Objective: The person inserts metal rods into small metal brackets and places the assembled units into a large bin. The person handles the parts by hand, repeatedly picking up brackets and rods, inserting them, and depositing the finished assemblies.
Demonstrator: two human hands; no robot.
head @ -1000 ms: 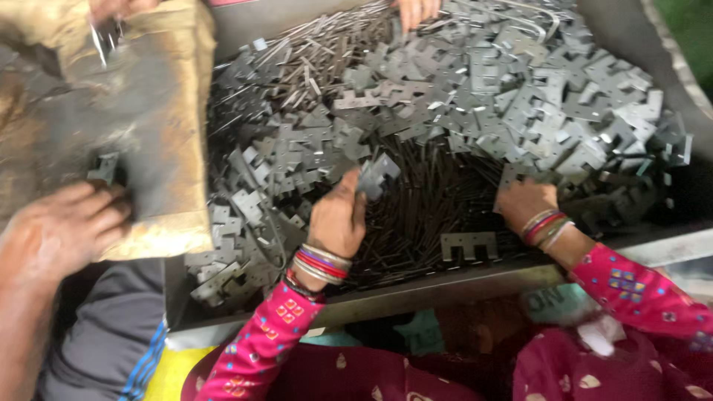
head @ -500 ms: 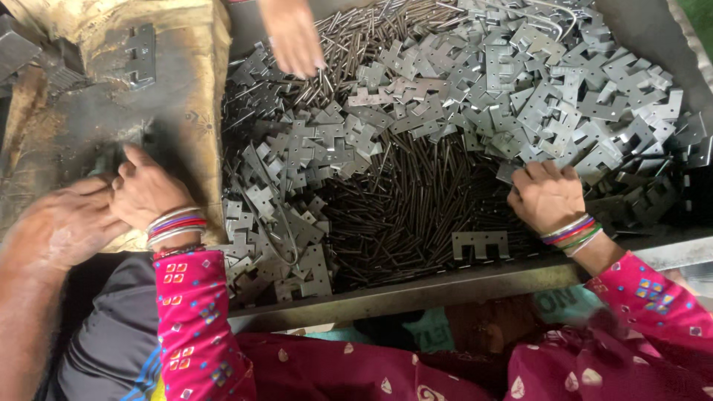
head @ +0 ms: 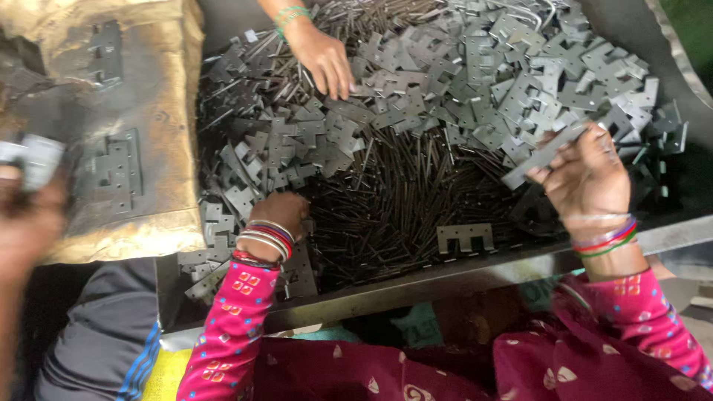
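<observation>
A metal tray holds a heap of grey hinge plates and a dark pile of thin metal pins. My left hand, bangles on its wrist, reaches down into the pins and plates at the tray's near left; its fingers are hidden, so what it grips is unclear. My right hand is raised over the tray's right side, shut on a grey hinge plate held tilted.
Another person's hand reaches into the plates from the far side. A third, blurred hand at the left holds a metal piece beside a worn brown board with hinges lying on it. One plate leans at the near rim.
My left hand has come back from the brown board into the tray's near left. My right hand has lifted up with a hinge plate. The far person's hand moved right over the plates.
</observation>
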